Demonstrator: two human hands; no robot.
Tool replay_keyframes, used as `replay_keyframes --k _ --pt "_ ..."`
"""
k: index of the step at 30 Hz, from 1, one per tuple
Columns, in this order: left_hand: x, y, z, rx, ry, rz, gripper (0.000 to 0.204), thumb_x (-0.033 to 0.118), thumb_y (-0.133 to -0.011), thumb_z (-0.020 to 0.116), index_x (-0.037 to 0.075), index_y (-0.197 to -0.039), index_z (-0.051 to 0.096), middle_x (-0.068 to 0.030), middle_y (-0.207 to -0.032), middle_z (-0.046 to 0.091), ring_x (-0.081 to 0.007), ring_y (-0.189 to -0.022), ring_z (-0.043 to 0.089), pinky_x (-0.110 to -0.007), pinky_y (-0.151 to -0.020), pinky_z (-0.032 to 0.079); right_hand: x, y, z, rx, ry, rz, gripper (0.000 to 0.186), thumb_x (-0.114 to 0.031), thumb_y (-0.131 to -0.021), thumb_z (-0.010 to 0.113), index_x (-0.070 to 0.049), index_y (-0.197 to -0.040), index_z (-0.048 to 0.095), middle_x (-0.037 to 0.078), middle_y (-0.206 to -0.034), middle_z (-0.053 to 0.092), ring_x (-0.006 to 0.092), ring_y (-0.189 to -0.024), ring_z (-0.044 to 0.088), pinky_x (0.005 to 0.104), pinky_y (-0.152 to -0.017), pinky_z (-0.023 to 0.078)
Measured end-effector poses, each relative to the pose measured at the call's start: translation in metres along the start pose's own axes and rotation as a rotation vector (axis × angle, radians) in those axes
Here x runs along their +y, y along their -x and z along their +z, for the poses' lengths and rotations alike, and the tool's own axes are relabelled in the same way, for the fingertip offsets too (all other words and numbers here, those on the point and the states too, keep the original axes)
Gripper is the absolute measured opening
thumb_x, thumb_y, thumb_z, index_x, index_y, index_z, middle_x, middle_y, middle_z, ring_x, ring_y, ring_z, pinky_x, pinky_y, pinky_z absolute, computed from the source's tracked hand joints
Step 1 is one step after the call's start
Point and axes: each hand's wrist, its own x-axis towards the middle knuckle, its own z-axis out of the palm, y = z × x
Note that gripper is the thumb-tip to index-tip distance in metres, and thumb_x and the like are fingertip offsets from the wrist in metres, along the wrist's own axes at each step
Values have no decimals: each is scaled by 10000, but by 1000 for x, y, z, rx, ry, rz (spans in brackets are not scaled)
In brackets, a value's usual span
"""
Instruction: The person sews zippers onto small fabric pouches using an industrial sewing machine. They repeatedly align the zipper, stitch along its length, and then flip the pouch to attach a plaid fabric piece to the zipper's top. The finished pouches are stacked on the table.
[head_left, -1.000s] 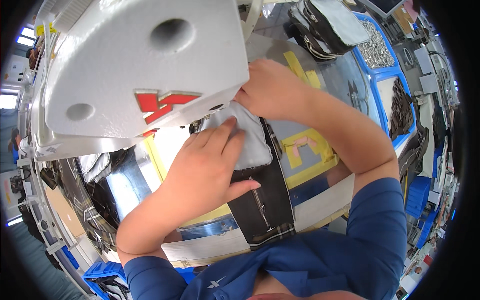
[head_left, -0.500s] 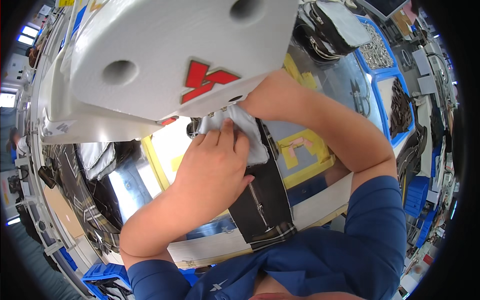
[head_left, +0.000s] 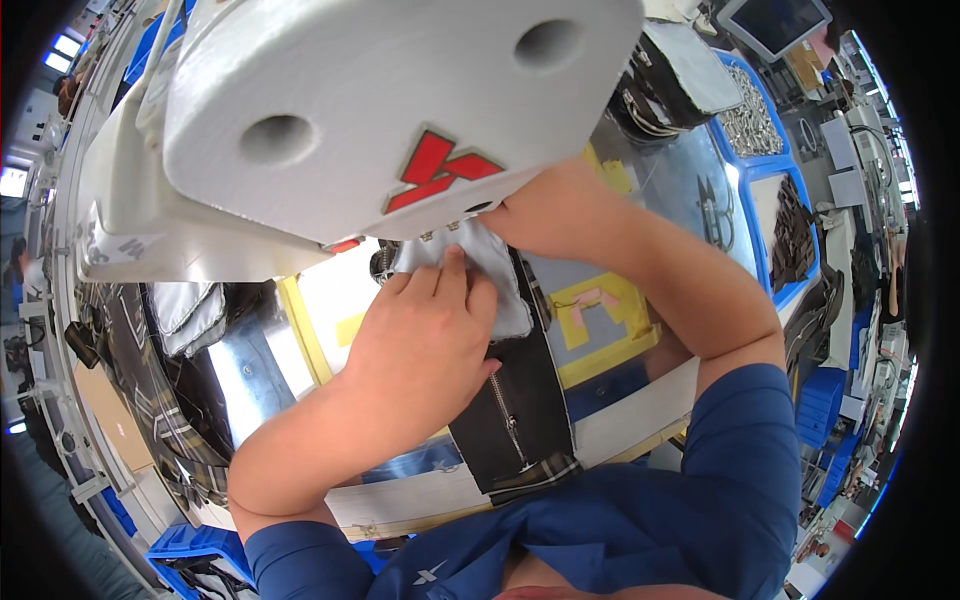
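Machine head: a white housing with 2 round recesses and a red emblem, its top cut off by the view, looms over the work and screens what lies behind its lower edge.
Grey cloth: the silver-grey piece lies just below the machine head, over a black panel; its far end slips out of sight there, and a hand covers part of it.
Black panel: runs from below the machine head toward the worker's chest, with a metal zip and plaid at its near end.
Left hand: palm down below the machine head, fingers loosely parted on the grey cloth, nothing visibly pinched; the thumb tip sits near the zip.
Right hand: at the machine head's lower right edge, fingertips hidden; how far they part, or what they grip, cannot be told.
Metal parts: heaped in a blue tray right of the machine head, too small to identify.
Scissors: right of the machine head, beyond the right forearm.
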Motion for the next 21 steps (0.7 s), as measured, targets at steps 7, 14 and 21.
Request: replay_keyframes --k 7,14,21 --pt "1 1 -2 -65 49 -43 741 330 -729 936 -61 -1255 590 -345 -1412 611 -408 -1124 677 -458 -1000 541 4 -3 8 -37 16 42 256 -209 -906 638 17 -846 742 230 -837 739 454 -864 730 546 -810 593" --pt "1 2 -3 -24 -15 -4 663 338 -757 912 -76 -1189 625 -329 -1354 652 -357 -1056 717 -400 -943 556 2 -5 9 -57 -31 135 246 -205 -889 629 4 -865 758 239 -883 750 463 -883 733 547 -823 600" --pt "2 0 -13 -160 75 -69 709 360 -770 904 -69 -1248 604 -323 -1379 626 -415 -1123 679 -474 -994 545 3 -5 16 -65 -39 52 254 -202 -894 633 11 -884 771 240 -928 763 453 -936 742 536 -850 602"
